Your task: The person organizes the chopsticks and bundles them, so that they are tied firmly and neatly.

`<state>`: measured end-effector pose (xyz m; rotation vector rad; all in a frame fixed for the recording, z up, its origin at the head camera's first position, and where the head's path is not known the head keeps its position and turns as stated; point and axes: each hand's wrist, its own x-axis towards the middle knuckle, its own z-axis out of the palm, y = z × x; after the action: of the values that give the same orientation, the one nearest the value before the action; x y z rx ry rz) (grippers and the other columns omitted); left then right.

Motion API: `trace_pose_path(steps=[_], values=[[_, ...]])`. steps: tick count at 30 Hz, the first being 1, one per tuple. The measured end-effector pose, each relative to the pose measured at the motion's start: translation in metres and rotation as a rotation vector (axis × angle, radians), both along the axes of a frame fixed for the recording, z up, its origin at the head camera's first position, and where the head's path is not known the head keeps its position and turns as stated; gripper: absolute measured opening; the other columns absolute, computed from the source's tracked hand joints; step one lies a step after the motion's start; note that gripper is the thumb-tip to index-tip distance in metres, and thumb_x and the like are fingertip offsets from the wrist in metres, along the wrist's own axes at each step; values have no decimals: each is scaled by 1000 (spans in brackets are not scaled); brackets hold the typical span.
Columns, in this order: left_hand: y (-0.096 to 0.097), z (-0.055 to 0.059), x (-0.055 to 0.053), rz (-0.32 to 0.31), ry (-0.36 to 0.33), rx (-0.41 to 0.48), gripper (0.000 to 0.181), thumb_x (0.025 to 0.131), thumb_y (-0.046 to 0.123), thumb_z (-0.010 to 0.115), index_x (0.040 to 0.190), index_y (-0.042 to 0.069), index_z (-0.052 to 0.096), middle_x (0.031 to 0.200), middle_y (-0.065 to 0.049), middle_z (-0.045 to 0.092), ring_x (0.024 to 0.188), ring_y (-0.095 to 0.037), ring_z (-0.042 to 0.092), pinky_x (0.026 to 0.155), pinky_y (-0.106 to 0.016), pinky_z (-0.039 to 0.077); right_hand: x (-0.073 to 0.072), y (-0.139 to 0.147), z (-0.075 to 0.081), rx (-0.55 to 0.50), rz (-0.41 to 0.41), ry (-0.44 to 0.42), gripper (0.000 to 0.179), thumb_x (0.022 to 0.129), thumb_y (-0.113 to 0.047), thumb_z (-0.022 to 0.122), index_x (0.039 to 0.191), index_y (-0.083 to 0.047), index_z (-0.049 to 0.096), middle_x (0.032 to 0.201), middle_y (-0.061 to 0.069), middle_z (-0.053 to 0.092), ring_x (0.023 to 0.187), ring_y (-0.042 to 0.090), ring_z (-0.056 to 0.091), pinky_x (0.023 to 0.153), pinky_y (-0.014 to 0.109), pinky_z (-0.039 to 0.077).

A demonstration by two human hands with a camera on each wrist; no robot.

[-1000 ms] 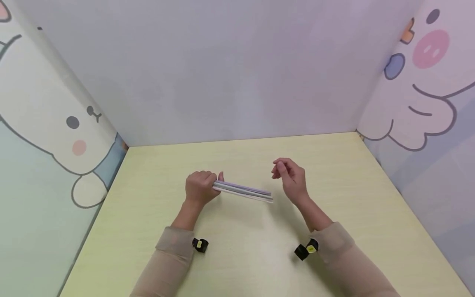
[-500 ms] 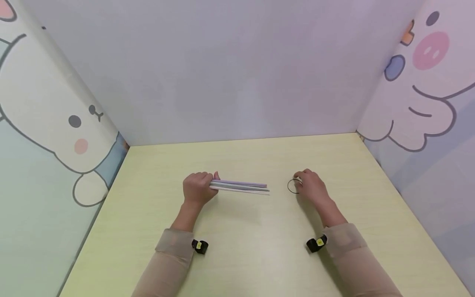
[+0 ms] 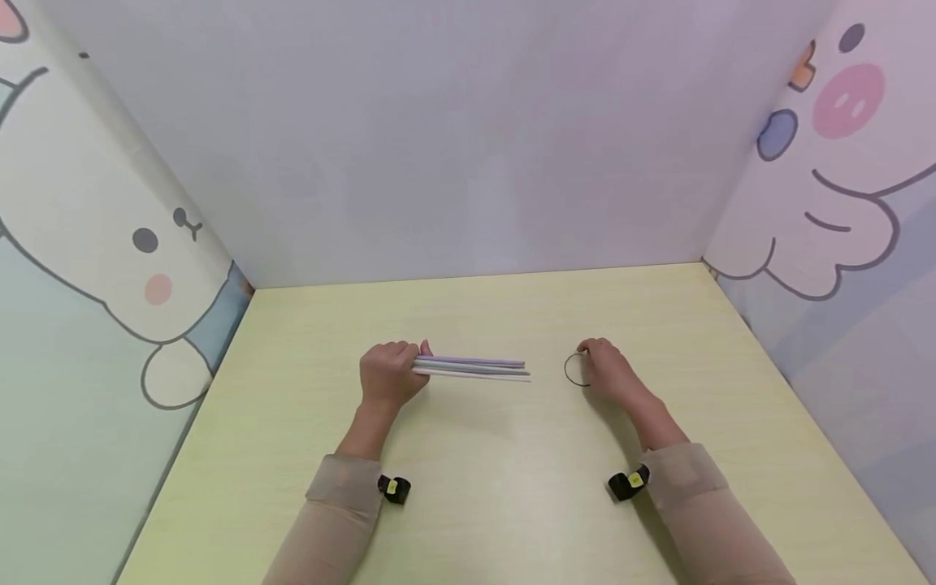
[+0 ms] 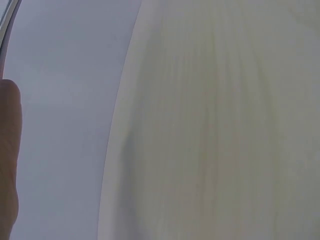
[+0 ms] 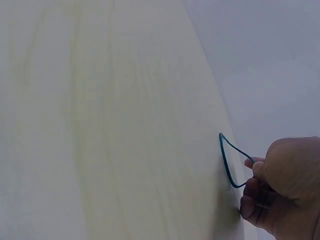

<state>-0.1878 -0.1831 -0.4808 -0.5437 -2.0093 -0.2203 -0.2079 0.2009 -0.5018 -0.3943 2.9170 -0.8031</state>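
My left hand (image 3: pixel 387 374) grips one end of a bundle of thin straight sticks (image 3: pixel 475 368), purple, grey and white. Their free ends point right, above the table. In the left wrist view only a finger (image 4: pixel 9 155) and a sliver of the sticks (image 4: pixel 7 25) show at the left edge. My right hand (image 3: pixel 613 375) pinches a thin rubber band (image 3: pixel 566 375) between thumb and fingers, a short gap right of the stick ends. The right wrist view shows this band as a dark teal loop (image 5: pixel 224 157) hanging open from the fingertips of the hand (image 5: pixel 290 180).
Both hands are over a pale yellow wood-grain table (image 3: pixel 468 504). A plain lilac-grey wall (image 3: pixel 468 146) rises behind it, and cartoon-printed panels (image 3: pixel 168 317) flank both sides. Small black wrist devices (image 3: pixel 395 489) sit at both sleeve cuffs.
My right hand has moved right and slightly toward me, away from the stick ends, and the rubber band has come into sight in it. The sticks have levelled slightly; my left hand has barely shifted.
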Motion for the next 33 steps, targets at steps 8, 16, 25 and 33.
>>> trace_pose_path(steps=[8,16,25,33], values=[[1,-1,0,24,-32,3,36,77,15,67,50,11,43,44,0,45,39,-11,27,36,-29,24,5,-11,12,-297,-57,169,21,101,5,46,105,7,66,95,20,66,80,28,62,69,36,52],[3,-1,-1,30,-10,4,35,76,14,67,50,11,44,44,-1,47,40,-10,26,36,-29,24,16,-37,44,-716,-82,115,16,99,-2,59,107,8,69,94,31,68,63,12,65,59,24,55],[5,-1,-1,34,-11,-9,35,78,15,65,50,12,44,44,0,47,41,-10,26,36,-30,26,34,-60,66,-827,34,-8,17,98,-6,64,108,7,68,91,21,69,69,16,67,66,32,58],[5,-3,-1,75,-40,-4,34,77,14,66,51,10,45,44,-1,45,40,-11,26,36,-28,24,48,-61,74,-809,188,-50,11,98,-4,63,104,2,68,85,13,66,70,19,61,65,27,54]])
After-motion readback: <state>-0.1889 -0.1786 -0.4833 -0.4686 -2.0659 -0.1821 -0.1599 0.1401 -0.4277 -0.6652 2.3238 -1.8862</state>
